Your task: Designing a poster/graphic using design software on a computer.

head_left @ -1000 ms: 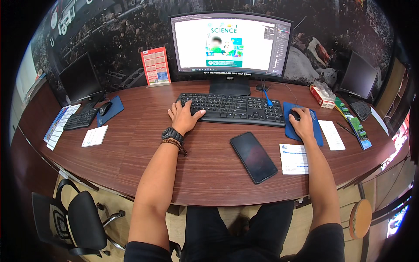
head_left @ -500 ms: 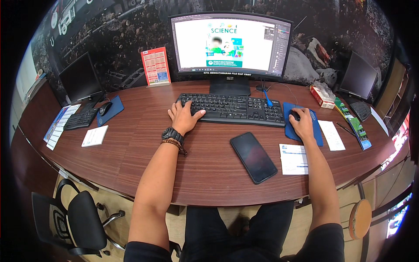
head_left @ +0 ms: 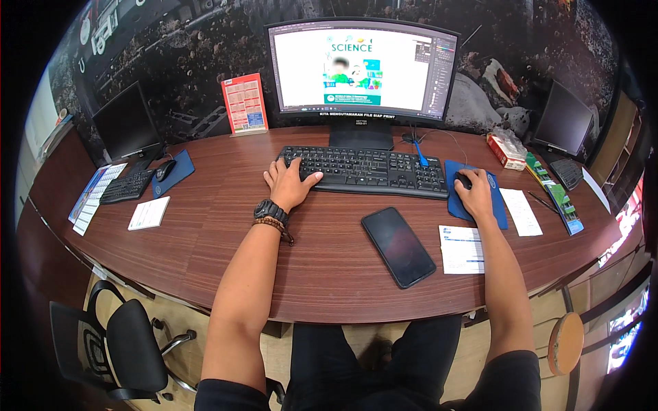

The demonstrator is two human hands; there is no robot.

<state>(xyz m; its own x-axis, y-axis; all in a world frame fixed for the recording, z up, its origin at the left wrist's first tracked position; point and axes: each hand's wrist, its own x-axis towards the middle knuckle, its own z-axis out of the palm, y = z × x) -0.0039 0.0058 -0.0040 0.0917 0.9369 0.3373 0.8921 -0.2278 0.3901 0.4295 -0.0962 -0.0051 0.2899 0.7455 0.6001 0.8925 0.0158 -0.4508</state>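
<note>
My left hand point(head_left: 289, 186) rests with spread fingers on the left end of a black keyboard point(head_left: 373, 170), the thumb along its front edge. A dark watch and a beaded bracelet sit on that wrist. Over to the right, my right hand point(head_left: 478, 198) is curled over a black computer mouse point(head_left: 464, 181), which it partly hides. Under the mouse lies a blue mouse pad point(head_left: 499, 214). Behind the keyboard stands a wide monitor point(head_left: 411, 68) showing a page layout with cartoon figures. A dark smartphone point(head_left: 399, 248) lies between my forearms.
White paper slips point(head_left: 522, 212) and a printed form point(head_left: 460, 250) lie around my right forearm. At the back stands a red desk calendar point(head_left: 245, 104). Two more dark monitors flank the desk point(head_left: 226, 205). An office chair point(head_left: 133, 342) is at lower left, a round stool point(head_left: 566, 342) at lower right.
</note>
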